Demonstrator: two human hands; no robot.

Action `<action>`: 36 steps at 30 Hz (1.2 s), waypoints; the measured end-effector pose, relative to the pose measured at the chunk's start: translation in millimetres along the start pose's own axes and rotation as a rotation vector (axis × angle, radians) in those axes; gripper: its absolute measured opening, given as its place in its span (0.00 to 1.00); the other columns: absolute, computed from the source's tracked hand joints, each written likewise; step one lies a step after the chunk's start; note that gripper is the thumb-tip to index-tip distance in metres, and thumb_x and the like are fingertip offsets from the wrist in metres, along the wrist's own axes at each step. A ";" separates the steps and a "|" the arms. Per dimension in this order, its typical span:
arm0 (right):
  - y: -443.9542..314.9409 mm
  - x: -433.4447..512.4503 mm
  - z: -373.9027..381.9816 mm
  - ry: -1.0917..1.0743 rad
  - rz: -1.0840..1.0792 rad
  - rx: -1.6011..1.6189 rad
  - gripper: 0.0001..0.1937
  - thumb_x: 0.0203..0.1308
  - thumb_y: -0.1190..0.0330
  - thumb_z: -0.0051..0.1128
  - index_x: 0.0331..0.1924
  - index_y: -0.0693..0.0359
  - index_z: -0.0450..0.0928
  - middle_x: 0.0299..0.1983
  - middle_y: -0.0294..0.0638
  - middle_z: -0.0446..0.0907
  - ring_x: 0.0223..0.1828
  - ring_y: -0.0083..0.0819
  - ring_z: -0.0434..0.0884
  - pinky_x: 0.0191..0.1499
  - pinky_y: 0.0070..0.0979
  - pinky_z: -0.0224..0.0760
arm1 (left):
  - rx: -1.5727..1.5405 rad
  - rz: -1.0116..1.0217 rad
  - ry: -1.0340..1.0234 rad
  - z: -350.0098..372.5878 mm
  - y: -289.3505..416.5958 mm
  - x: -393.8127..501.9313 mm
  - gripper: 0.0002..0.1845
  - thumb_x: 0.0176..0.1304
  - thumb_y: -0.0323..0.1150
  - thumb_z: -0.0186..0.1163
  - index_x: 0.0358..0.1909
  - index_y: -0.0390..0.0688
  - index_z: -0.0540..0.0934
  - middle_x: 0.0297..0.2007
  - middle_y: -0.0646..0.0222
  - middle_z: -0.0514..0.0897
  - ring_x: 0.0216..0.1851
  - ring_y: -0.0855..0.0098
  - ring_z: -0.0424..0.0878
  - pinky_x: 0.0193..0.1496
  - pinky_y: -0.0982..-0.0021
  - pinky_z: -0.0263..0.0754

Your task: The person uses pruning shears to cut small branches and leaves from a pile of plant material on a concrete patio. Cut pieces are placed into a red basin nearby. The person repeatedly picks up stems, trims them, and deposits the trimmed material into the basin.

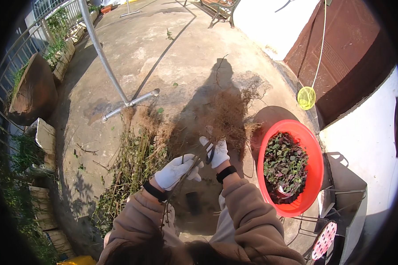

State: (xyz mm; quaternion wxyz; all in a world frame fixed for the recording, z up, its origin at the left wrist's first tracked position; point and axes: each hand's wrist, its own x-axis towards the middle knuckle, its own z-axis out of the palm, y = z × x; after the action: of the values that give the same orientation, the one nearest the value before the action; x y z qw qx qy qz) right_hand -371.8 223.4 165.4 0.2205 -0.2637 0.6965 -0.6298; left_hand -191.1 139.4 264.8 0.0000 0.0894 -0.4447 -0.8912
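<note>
My left hand (175, 170), in a white glove, is closed around thin woody plant stems (194, 164) that run down past its wrist. My right hand (219, 154), gloved too, is just beyond it and holds a dark curved handle, apparently of scissors or shears, beside the stems; the blades are hidden. Past the right hand spreads a brown tangle of fibrous roots (227, 116). On the ground left of my hands lies a heap of cut stems with roots (132, 162). A red plastic basin (315, 175) with green and purple leaves (285, 162) stands to the right.
A metal pole stand (127, 103) rests on the concrete ahead. Planters (46, 145) and a large clay pot (33, 92) line the left side. At right are a yellow net (306, 98), a brown door (348, 49) and a stool with a patterned seat (324, 239). A bench (220, 8) stands far ahead.
</note>
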 end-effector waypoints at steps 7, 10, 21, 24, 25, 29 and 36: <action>4.5 10.3 -2.8 -0.010 0.512 1.030 0.19 0.71 0.50 0.40 0.46 0.57 0.75 0.42 0.40 0.79 0.41 0.32 0.78 0.44 0.28 0.73 | 0.049 0.044 0.082 -11.5 -11.0 8.5 0.14 0.74 0.34 0.47 0.53 0.38 0.74 0.41 0.69 0.81 0.33 0.79 0.78 0.48 0.69 0.78; -14.2 2.1 -4.8 -0.097 0.251 0.801 0.13 0.67 0.68 0.49 0.53 0.60 0.69 0.45 0.43 0.78 0.42 0.33 0.79 0.44 0.29 0.74 | 0.048 0.071 0.148 -19.6 -16.3 18.2 0.15 0.73 0.33 0.48 0.55 0.38 0.73 0.47 0.67 0.81 0.36 0.80 0.79 0.47 0.70 0.80; -57.7 -18.2 -12.3 -0.653 0.434 0.796 0.30 0.57 0.81 0.53 0.65 0.61 0.60 0.48 0.48 0.78 0.36 0.36 0.82 0.32 0.28 0.75 | 0.125 0.086 0.194 -12.3 -17.1 26.0 0.15 0.75 0.37 0.45 0.50 0.38 0.75 0.30 0.71 0.78 0.30 0.77 0.76 0.45 0.69 0.79; -56.0 -22.0 -14.9 -0.606 0.442 0.748 0.27 0.59 0.79 0.55 0.63 0.62 0.62 0.42 0.47 0.80 0.32 0.36 0.82 0.30 0.29 0.76 | 0.097 0.065 0.184 -12.0 -20.4 27.7 0.15 0.75 0.37 0.46 0.51 0.38 0.75 0.28 0.71 0.77 0.29 0.76 0.75 0.44 0.70 0.78; -54.1 -21.1 -17.4 -0.575 0.442 0.698 0.26 0.59 0.78 0.55 0.62 0.62 0.62 0.40 0.47 0.80 0.30 0.35 0.82 0.30 0.29 0.76 | 0.077 0.102 0.187 -11.1 -22.4 28.5 0.15 0.75 0.36 0.46 0.52 0.37 0.75 0.28 0.72 0.76 0.29 0.77 0.75 0.43 0.70 0.78; -42.9 -7.4 -21.2 -0.294 0.511 0.736 0.17 0.60 0.77 0.56 0.53 0.62 0.69 0.30 0.42 0.80 0.25 0.33 0.81 0.29 0.29 0.77 | 0.019 0.160 0.363 -9.3 -23.5 32.9 0.15 0.74 0.34 0.48 0.55 0.38 0.74 0.27 0.74 0.76 0.28 0.79 0.74 0.39 0.73 0.76; -61.2 -6.4 -39.8 -0.063 0.208 1.053 0.08 0.64 0.78 0.50 0.44 0.59 0.74 0.36 0.36 0.79 0.36 0.29 0.80 0.39 0.30 0.78 | 0.018 0.139 0.474 -0.9 -25.3 36.6 0.13 0.73 0.30 0.49 0.56 0.42 0.74 0.31 0.77 0.79 0.28 0.86 0.72 0.28 0.83 0.66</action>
State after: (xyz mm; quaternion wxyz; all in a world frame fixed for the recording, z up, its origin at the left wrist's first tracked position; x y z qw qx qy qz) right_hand -386.9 253.8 230.4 0.4050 -0.0661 0.3021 -0.8605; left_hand -224.9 151.1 238.4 0.1646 0.2652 -0.4453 -0.8392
